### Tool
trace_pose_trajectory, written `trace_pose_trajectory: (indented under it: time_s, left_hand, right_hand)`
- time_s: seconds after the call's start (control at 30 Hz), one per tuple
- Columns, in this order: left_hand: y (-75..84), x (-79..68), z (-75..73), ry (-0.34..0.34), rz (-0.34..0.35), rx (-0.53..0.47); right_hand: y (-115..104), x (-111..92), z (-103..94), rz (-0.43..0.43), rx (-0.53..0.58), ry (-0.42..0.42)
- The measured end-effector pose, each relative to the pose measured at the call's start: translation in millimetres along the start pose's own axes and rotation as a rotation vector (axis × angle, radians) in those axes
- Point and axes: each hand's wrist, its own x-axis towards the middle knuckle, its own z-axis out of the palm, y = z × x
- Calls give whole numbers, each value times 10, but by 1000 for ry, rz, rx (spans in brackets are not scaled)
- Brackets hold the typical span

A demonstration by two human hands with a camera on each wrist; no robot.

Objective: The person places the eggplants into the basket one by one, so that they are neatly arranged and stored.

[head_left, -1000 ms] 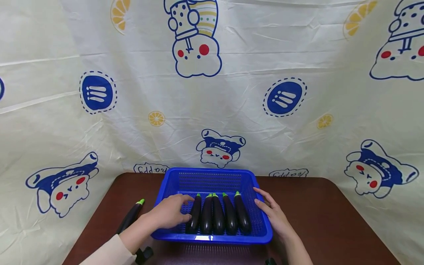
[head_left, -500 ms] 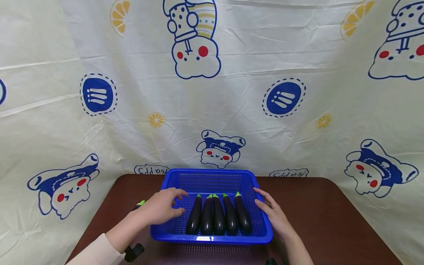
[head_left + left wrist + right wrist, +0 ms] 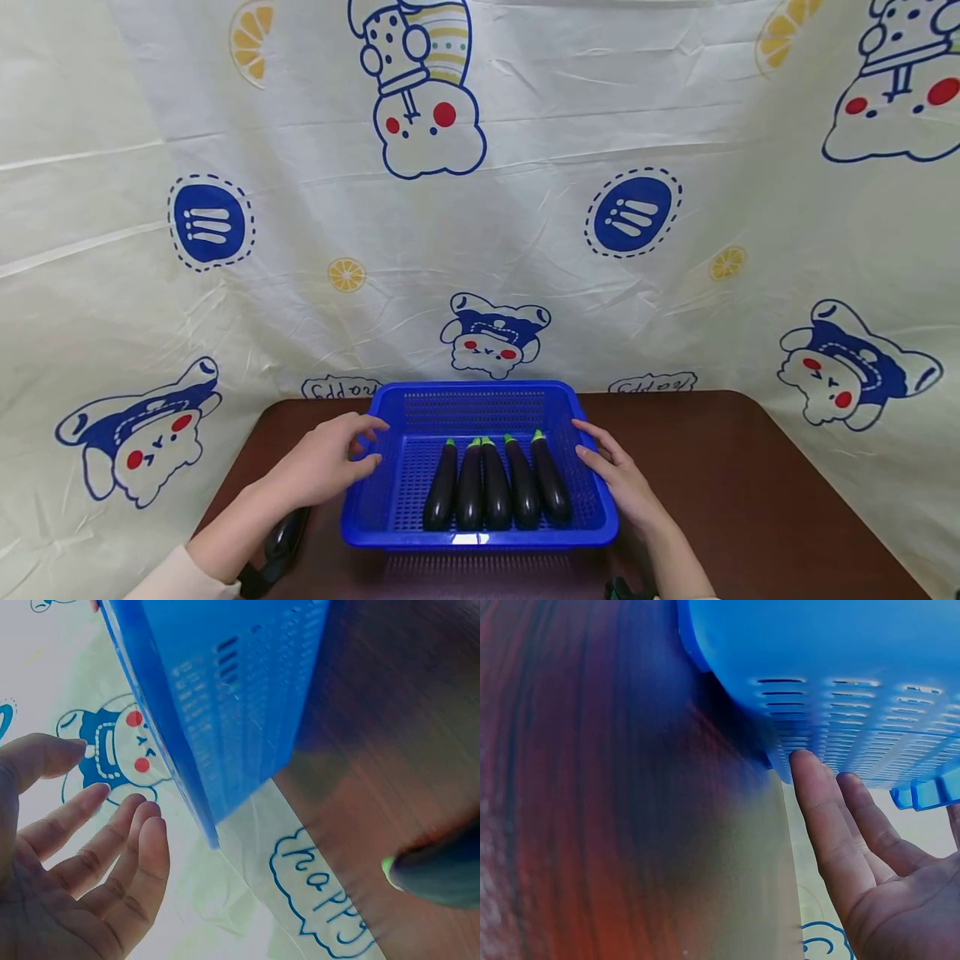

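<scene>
Several dark eggplants lie side by side in a blue perforated basket, green stem ends toward the back. My left hand hovers by the basket's left rim, fingers spread and slightly bent, holding nothing. In the left wrist view, that hand shows an empty palm beside the basket wall. My right hand rests at the right rim; in the right wrist view its fingers extend along the slotted outer wall. Another eggplant lies on the table left of the basket, partly hidden by my left forearm in the head view.
The brown table extends to both sides of the basket. Close behind its back edge hangs a pale sheet with printed cartoon figures and orange slices. Black straps show at the wrists.
My left hand has moved left, from beside the leftmost eggplant in the basket out to the left rim, its fingers apart. The right hand and the eggplants in the basket keep their places.
</scene>
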Motion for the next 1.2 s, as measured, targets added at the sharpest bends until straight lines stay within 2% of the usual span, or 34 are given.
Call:
trace_pose_trajectory:
  time_s: [0.37,0.63,1.0,1.2]
  left_hand:
    - [-374,-139,-171,29,-61,-11]
    - [-625,-225,-175,29,-87,15]
    - [-957,-340,-17,-89,-178,46]
    - [-1065,-371,71,-172,-241,59]
  right_hand:
    - [-1,9,3,-2,-10,8]
    - [8,17,9,3,-2,9]
    - [16,25,12,0,-7,12]
    - [8,18,20,5,-9,18]
